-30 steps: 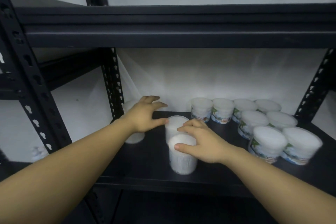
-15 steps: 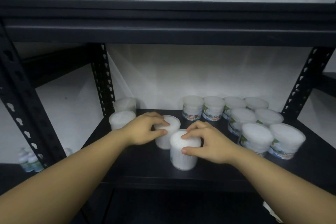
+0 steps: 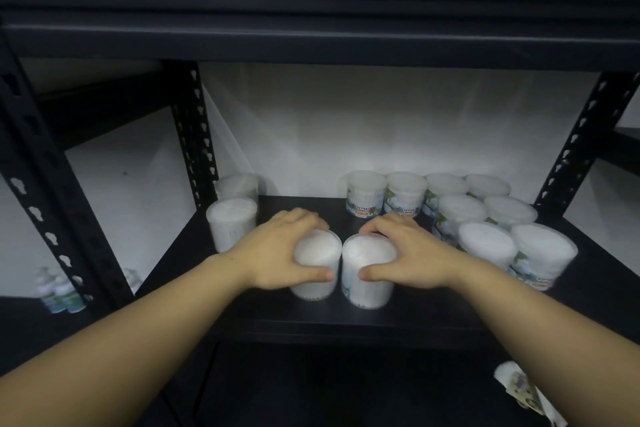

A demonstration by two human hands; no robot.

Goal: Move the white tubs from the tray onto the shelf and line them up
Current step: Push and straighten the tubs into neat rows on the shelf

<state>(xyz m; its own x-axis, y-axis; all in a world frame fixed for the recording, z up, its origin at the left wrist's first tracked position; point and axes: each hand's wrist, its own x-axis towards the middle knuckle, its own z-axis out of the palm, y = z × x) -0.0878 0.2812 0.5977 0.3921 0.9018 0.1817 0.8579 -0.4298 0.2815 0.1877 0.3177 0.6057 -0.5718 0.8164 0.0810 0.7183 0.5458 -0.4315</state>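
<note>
Two white tubs stand side by side near the front of the black shelf (image 3: pixel 433 315). My left hand (image 3: pixel 277 253) grips the left tub (image 3: pixel 317 253) from its left side, thumb in front and fingers behind. My right hand (image 3: pixel 412 253) grips the right tub (image 3: pixel 369 256) the same way from its right. Two more white tubs (image 3: pixel 232 222) stand in a line at the shelf's left end. Several labelled white tubs (image 3: pixel 485 246) are grouped in rows on the right. No tray is in view.
A black shelf board (image 3: pixel 311 42) runs overhead. Perforated black uprights (image 3: pixel 194 135) stand at the back left and back right (image 3: pixel 581 146). Small bottles (image 3: pixel 62 291) sit low on the left beyond the rack. A white labelled object (image 3: pixel 519 388) lies at the bottom right.
My left hand took hold of the rear tub and drew it forward beside the front one. The two tubs now stand level, side by side, with a hand on each.
</note>
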